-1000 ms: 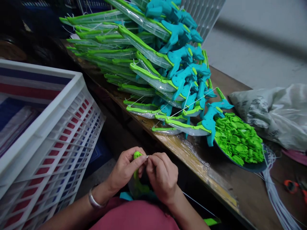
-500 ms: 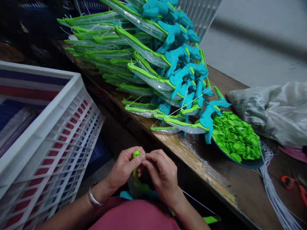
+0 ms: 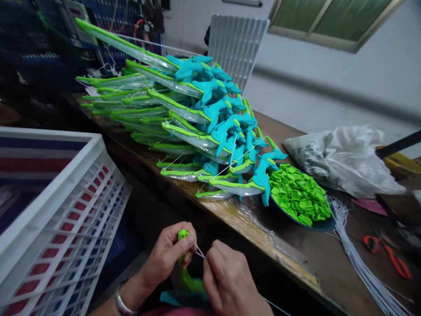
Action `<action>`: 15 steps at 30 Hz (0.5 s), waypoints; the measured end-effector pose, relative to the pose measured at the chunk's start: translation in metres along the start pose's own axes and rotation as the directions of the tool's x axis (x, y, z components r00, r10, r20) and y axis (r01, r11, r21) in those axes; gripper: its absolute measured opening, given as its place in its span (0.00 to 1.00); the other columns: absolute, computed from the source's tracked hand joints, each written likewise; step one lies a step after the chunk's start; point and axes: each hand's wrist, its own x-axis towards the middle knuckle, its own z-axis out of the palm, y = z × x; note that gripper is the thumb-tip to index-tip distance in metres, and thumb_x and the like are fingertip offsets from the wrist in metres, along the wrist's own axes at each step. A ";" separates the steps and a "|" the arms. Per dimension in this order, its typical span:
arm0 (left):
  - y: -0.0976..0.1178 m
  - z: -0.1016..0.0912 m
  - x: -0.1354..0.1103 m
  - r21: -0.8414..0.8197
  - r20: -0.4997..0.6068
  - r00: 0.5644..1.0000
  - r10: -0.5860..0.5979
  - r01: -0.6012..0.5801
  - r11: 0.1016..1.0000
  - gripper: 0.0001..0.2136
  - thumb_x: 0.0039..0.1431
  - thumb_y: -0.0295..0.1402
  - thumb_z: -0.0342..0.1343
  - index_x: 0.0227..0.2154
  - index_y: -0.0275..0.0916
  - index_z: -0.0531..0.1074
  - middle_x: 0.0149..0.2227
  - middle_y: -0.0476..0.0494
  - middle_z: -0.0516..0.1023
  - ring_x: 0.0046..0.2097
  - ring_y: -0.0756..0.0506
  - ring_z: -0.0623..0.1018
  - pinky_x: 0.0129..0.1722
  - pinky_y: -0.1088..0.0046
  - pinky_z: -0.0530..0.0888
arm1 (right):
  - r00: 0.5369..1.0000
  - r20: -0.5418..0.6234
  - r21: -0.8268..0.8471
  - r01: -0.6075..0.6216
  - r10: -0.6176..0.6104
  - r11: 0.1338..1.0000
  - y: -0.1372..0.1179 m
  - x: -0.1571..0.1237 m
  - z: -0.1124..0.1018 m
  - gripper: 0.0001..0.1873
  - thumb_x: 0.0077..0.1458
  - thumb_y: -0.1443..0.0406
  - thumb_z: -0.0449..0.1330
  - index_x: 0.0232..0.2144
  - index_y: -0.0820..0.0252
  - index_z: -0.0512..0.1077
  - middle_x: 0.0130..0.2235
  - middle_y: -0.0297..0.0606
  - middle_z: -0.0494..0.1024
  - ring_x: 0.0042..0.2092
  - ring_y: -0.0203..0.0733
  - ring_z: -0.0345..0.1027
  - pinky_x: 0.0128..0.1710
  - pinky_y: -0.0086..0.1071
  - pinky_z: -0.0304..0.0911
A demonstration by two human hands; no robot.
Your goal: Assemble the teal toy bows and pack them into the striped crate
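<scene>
My left hand [image 3: 173,252] grips the green tip of a toy bow [image 3: 189,283], thumb pressed against it. The bow hangs down over my lap, its blue-green middle partly hidden by my hands. A white string [image 3: 199,252] runs taut from that tip to my right hand [image 3: 226,278], whose closed fingers pinch it. On the bench beyond lies a tall pile of toy bows [image 3: 210,131] with lime-green limbs, blue-green grips and clear wrapping, several of them strung.
A bowl [image 3: 324,226] of small green plastic pieces [image 3: 299,193] sits on the wooden bench [image 3: 296,259]. Beside it are white cords [image 3: 365,263], red-handled pliers [image 3: 396,261] and a white sack [image 3: 345,158]. At left stands a white plastic crate [image 3: 66,237].
My right hand has drawn away from the left, rightward and down, pulling the string out taut. My left hand still holds the bow tip. The view has tilted up.
</scene>
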 end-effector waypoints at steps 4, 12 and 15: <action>0.015 0.014 0.007 -0.066 0.129 0.989 0.075 -0.067 0.996 0.12 0.67 0.38 0.59 0.30 0.36 0.73 0.29 0.49 0.68 0.23 0.55 0.69 0.21 0.81 0.66 | 0.984 -0.123 -0.196 0.103 -0.129 0.975 -0.016 0.005 -0.007 0.10 0.57 0.75 0.50 0.26 0.59 0.62 0.27 0.34 0.64 0.27 0.35 0.57 0.25 0.34 0.47; 0.059 0.037 0.016 -0.156 0.114 0.957 0.265 -0.246 0.957 0.10 0.66 0.37 0.59 0.30 0.37 0.74 0.30 0.49 0.69 0.23 0.54 0.69 0.19 0.81 0.66 | 0.919 -0.274 -0.445 0.139 -0.283 0.884 -0.040 0.018 -0.041 0.13 0.56 0.74 0.53 0.21 0.59 0.64 0.25 0.36 0.62 0.27 0.39 0.53 0.26 0.38 0.43; 0.095 0.036 0.028 -0.077 -0.093 0.908 0.409 -0.416 0.906 0.09 0.63 0.35 0.60 0.30 0.36 0.75 0.29 0.48 0.70 0.22 0.53 0.68 0.18 0.80 0.65 | 0.841 -0.383 -0.482 0.172 -0.383 0.859 -0.049 0.014 -0.047 0.19 0.60 0.75 0.51 0.17 0.59 0.62 0.22 0.34 0.58 0.26 0.38 0.48 0.26 0.38 0.40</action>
